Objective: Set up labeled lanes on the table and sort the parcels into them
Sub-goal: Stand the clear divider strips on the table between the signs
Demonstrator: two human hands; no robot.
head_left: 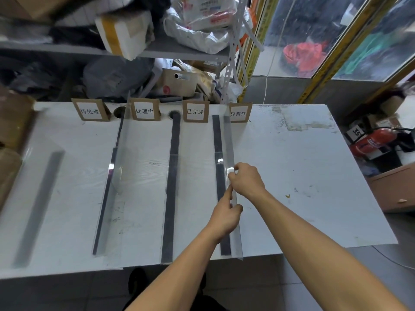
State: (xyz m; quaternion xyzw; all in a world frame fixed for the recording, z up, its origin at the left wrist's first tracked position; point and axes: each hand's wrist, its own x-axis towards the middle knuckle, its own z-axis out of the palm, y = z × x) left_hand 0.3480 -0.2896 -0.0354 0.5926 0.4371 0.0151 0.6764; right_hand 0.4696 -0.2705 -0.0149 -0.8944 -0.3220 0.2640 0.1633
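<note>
Subject: person, 2 arms in view. Left hand (pixel 225 215) and right hand (pixel 246 179) bare; no gloves, rings or watch seen. Forearms uncovered to frame edge, no sleeves visible. Dark garment and dark footwear visible at bottom centre, blurred.

Across the white worktop (pixel 292 176), the widest open stretch lies in the right half of the frame, bare from the far edge to the near edge. Left of it, clear upright dividers (pixel 233 198) on dark strips (pixel 173 176) fence the surface into narrow lanes, passable lengthwise but blocked crosswise. Four standing label cards (pixel 144 111) close the lanes' far ends. Both hands, left hand (pixel 225 217) and right hand (pixel 246 181), occupy the rightmost divider. Crowded shelves (pixel 157 52) wall the top of the frame.
</note>
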